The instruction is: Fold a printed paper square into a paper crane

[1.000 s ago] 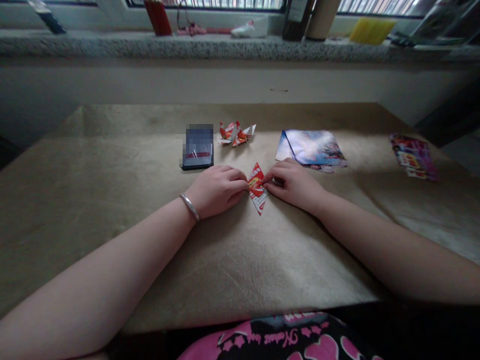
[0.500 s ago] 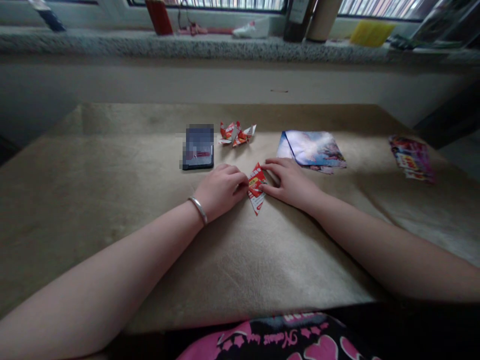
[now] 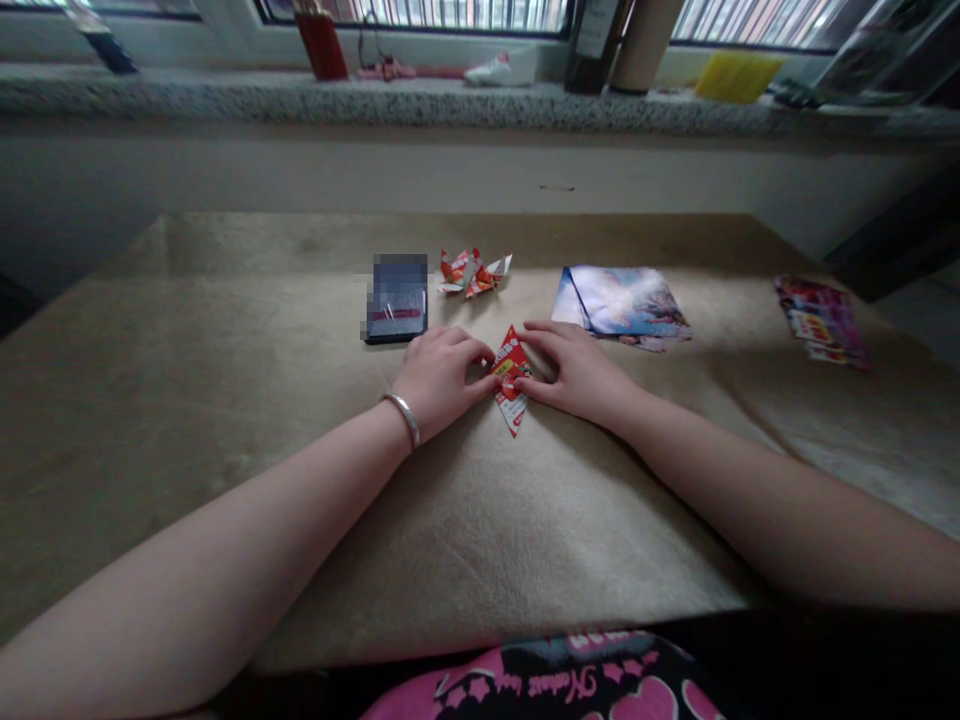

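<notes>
A small folded red and white paper piece (image 3: 511, 380) lies on the tan table cover (image 3: 225, 400) in front of me. My left hand (image 3: 441, 378), with a silver bangle on its wrist, is curled with its fingertips pinching the paper's left edge. On the other side my right hand (image 3: 576, 368) presses the paper's right side, fingers stretched over it and thumb at the crease. The lower white tip of the paper sticks out below both hands.
A dark phone (image 3: 397, 298) lies just behind my left hand. A finished folded paper figure (image 3: 474, 272) sits beside the phone. Printed paper sheets (image 3: 624, 302) lie at the right, more coloured paper (image 3: 821, 322) at the far right. A stone windowsill (image 3: 450, 100) holds assorted items.
My right hand has gone from a tight pinch to fingers stretched along the paper. Both hands and the paper have shifted slightly away from me.
</notes>
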A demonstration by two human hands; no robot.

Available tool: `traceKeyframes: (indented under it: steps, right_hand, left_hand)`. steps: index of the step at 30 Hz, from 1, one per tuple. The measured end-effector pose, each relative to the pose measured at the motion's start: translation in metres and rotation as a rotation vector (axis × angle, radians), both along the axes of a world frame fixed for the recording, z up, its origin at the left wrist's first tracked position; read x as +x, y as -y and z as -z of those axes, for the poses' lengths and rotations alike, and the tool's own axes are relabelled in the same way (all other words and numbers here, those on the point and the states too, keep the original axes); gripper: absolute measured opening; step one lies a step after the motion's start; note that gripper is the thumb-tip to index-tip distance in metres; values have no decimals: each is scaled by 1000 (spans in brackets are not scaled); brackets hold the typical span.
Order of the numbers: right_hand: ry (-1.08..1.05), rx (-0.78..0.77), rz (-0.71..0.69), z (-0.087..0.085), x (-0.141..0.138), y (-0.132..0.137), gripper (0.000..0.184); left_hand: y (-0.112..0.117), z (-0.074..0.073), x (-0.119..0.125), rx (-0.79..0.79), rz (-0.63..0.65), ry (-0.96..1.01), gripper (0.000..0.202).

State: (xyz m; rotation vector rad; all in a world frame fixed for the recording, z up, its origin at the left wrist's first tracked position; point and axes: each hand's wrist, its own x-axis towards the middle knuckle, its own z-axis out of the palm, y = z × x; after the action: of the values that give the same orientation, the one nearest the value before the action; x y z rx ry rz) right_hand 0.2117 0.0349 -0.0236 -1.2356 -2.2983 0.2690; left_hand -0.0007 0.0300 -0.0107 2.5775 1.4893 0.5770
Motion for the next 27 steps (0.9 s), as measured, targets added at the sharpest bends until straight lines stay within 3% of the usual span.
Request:
traceKeyframes:
  steps: [7, 11, 18, 27]
  right_hand:
    - [-146, -46, -72, -1, 3, -5, 18]
    - [-126, -29, -121, -2, 3, -5, 8]
    - [-65, 44, -210, -2, 3, -8, 9]
    - [78, 104, -291, -8, 7, -1, 22]
  left_hand:
    - [1, -3, 0, -9, 7, 70, 31]
    - [-3, 1, -1, -5, 74, 61, 20]
    - [-12, 14, -3, 85, 209, 116, 14]
    - [-9, 5, -7, 180, 364, 11, 18]
